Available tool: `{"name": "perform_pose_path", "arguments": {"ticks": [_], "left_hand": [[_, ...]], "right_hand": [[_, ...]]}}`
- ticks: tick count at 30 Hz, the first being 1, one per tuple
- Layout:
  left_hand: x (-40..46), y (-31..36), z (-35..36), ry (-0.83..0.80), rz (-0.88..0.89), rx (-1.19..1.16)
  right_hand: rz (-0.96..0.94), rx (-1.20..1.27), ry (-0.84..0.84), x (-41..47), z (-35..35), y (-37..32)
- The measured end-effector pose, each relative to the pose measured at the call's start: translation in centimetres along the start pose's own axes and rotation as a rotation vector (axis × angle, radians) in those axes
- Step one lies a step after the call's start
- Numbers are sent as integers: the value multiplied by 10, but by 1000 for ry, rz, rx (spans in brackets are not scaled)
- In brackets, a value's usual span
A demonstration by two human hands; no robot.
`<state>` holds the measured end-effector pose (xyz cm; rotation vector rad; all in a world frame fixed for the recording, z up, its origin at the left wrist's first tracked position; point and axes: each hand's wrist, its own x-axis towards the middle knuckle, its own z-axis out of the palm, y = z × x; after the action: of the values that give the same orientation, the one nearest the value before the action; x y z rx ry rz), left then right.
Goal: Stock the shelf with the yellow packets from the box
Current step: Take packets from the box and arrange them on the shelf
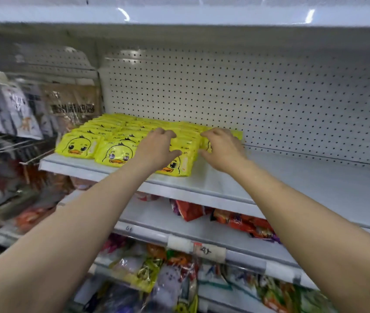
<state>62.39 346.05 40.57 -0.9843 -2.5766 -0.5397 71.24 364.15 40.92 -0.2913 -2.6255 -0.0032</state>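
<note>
The yellow packets (102, 141) each carry a cartoon duck face with an orange bill; the small dark print along their top edges is too blurred to read. They lie in rows on the left part of a white shelf (292, 184), backed by a perforated panel (247, 98). The left hand (157, 147) rests on the third row from the left, fingers curled over the packet tops, thumb toward the front packet. The right hand (221, 146) rests against the rightmost row, fingers bent onto the packets. Whether either grip actually clamps a packet cannot be told. A price tag (209, 251) on a lower shelf edge bears a handwritten mark like "4". Hanging bags (71, 102) at left show blurred Chinese characters.
</note>
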Motion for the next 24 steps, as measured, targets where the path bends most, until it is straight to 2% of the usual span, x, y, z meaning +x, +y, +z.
{"name": "perform_pose_path", "arguments": {"ticks": [14, 24], "left_hand": [[-199, -124, -90, 86, -304, 244], [-271, -276, -128, 96, -478, 339]], "right_hand": [[-366, 270, -31, -63, 14, -203], [-576, 355, -181, -30, 74, -383]]}}
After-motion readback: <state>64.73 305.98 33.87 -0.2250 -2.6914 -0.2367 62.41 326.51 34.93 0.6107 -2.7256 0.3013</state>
